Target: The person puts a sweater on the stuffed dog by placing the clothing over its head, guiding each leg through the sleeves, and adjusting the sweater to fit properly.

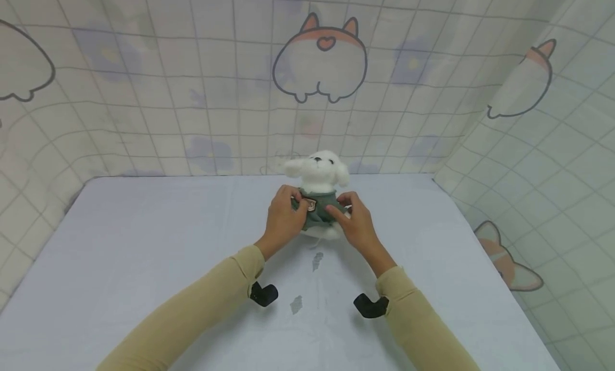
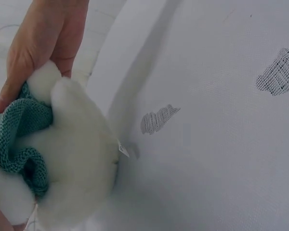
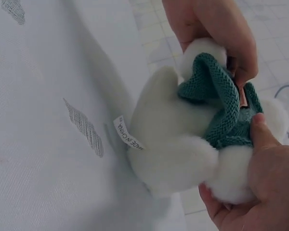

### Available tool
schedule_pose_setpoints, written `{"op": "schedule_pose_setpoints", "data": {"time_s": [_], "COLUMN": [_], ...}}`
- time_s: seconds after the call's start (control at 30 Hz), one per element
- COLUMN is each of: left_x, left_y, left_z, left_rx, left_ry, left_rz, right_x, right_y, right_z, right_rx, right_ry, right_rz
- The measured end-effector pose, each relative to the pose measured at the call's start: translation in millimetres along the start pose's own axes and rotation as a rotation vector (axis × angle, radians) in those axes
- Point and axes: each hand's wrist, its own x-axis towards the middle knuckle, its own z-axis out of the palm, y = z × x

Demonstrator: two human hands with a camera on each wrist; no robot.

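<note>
A white plush dog (image 1: pixel 324 171) in a knitted green sweater (image 1: pixel 323 204) sits upright at the far part of the table. My left hand (image 1: pixel 284 215) pinches the sweater's side beside a small patch (image 1: pixel 310 204), thumb in front. On the other side my right hand (image 1: pixel 357 221) grips the sweater and the toy's arm, its thumb (image 3: pixel 260 126) pressed on the knit. Loose folds of the sweater (image 2: pixel 20 127) bunch above the toy's white belly in the left wrist view. A white tag (image 3: pixel 126 134) reading "MADE IN CHINA" hangs from the toy's bottom.
A white cloth covers the table (image 1: pixel 158 243). Two grey mesh-like patches (image 1: pixel 296 305) show on it in front of the toy. Behind stands a checked curtain (image 1: pixel 230 93) with corgi drawings. Black pieces (image 1: pixel 371 306) stick out under both sleeves.
</note>
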Motion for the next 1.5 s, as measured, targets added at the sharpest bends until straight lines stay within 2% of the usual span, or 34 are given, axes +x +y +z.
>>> {"op": "schedule_pose_setpoints", "data": {"time_s": [0.2, 0.33, 0.43, 0.5, 0.6, 0.8, 0.93, 1.03, 1.17, 1.37, 1.43, 1.5], "left_x": [2.4, 3.7, 4.8, 5.3, 5.2, 3.6, 3.9, 4.1, 2.1, -0.7, -0.9, -0.6], "left_y": [-3.0, -4.1, -3.7, -2.4, 0.8, 2.5, 0.6, -0.5, -0.3, -2.4, -4.4, -7.2], "left_z": [0.2, 0.5, 0.7, 0.6, -0.5, -0.3, 0.5, 0.0, -3.7, -7.3, -6.7, -5.6], "left_rx": [-0.05, -0.097, -0.11, -0.095, -0.053, 0.024, 0.178, 0.286, 0.375, 0.503, 0.525, 0.514], "left_ry": [-0.033, -0.044, -0.065, -0.08, -0.103, -0.149, -0.178, -0.218, -0.27, -0.258, -0.253, -0.263], "left_rz": [-0.066, -0.08, -0.039, 0.015, 0.079, 0.121, 0.205, 0.241, 0.289, 0.428, 0.446, 0.432], "right_x": [0.6, 1.4, 1.8, 2.2, 3.1, 3.3, 5.2, 6.6, 5.1, 4.8, 5.2, 6.0], "right_y": [7, 10, 11, 10, 5, 0, 1, 1, -1, -2, -3, -3], "right_z": [1, 2, 1, -1, -4, -6, -3, -1, 0, 2, 3, 4], "right_rx": [0.031, 0.034, 0.018, -0.005, -0.049, -0.087, -0.086, -0.083, -0.083, -0.057, -0.06, -0.075], "right_ry": [-0.005, -0.007, -0.027, -0.045, -0.067, -0.087, -0.071, -0.068, -0.073, -0.034, -0.016, 0.001], "right_rz": [-0.017, 0.003, 0.027, 0.029, 0.021, 0.062, 0.082, 0.099, 0.098, 0.111, 0.12, 0.122]}}
